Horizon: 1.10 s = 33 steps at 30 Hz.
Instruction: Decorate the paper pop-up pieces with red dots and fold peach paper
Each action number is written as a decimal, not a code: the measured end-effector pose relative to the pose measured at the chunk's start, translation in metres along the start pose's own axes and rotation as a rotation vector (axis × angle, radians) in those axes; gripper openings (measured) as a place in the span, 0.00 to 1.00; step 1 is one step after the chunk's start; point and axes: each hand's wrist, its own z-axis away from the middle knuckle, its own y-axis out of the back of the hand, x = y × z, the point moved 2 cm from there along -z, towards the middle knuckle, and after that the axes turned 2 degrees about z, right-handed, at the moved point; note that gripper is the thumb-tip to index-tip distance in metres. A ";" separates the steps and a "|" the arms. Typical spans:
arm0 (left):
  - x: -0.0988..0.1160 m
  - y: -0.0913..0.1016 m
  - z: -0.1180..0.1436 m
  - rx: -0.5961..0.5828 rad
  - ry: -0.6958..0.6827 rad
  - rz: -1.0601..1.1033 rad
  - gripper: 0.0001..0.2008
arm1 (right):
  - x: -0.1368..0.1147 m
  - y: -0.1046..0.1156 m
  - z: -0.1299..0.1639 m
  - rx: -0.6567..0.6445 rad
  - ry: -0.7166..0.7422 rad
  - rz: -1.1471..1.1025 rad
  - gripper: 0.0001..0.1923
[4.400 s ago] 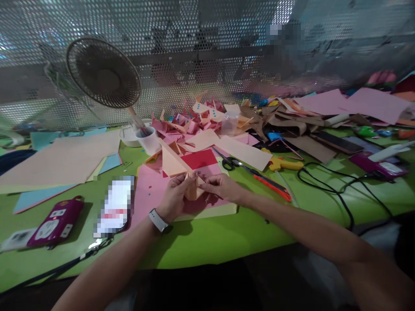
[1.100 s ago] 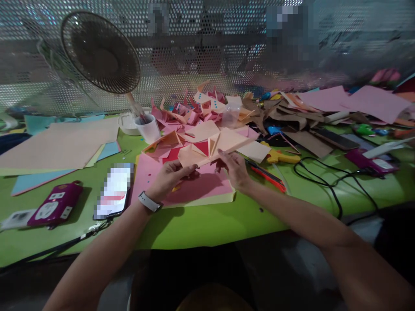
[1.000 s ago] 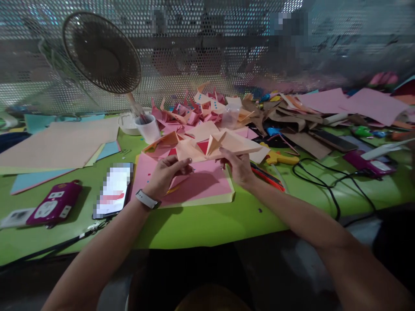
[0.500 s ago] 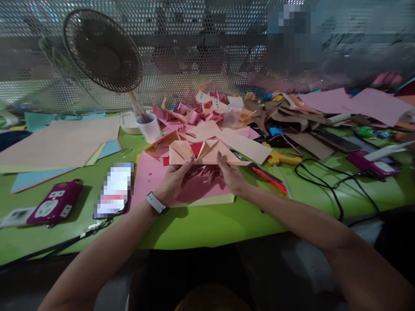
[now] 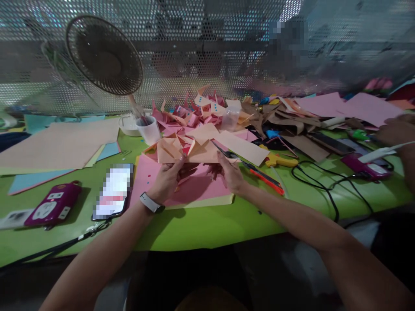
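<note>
Paper piece: peach folded paper point(image 5: 186, 151) held up just above the pink sheet point(image 5: 191, 192), between both hands, creased into several triangular flaps
Left hand: left hand point(image 5: 167, 179) pinches the left lower edge of the paper, thumb on top, fingers curled under; watch point(image 5: 149, 203) on the wrist
Right hand: right hand point(image 5: 228, 172) grips the right lower edge, fingers closed on it
Progress: judging by the creases, several folds are in and the piece is part opened out with flaps standing up; it does not look like a finished shape yet, so more folding or collapsing looks left
Done pile: heap of folded pink and peach pieces point(image 5: 197, 112) behind the hands, near the mesh wall
Tools nearby: scissors point(image 5: 227, 153) just right of the paper, red cutter point(image 5: 266, 179) beside them, yellow glue gun point(image 5: 279, 160) further right
Table: green table point(image 5: 210, 224), phone point(image 5: 113, 192) left of the pink sheet, purple power strip point(image 5: 52, 208) at far left, plastic cup point(image 5: 148, 129) and fan point(image 5: 103, 56) behind
Other person: another person's hand point(image 5: 394, 129) at the right edge, apart from the work
</note>
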 end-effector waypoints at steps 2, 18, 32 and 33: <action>0.002 0.004 -0.003 0.017 -0.028 0.000 0.17 | -0.002 -0.002 0.002 -0.073 0.000 0.038 0.28; 0.013 0.020 -0.008 -0.082 0.073 -0.095 0.16 | -0.043 0.009 0.010 -0.361 1.103 1.157 0.22; 0.004 0.012 -0.001 -0.080 0.140 -0.023 0.17 | -0.029 -0.006 0.020 -0.569 1.098 1.124 0.14; 0.004 0.013 -0.001 -0.076 0.140 -0.022 0.17 | -0.028 -0.006 0.020 -0.551 1.090 1.107 0.12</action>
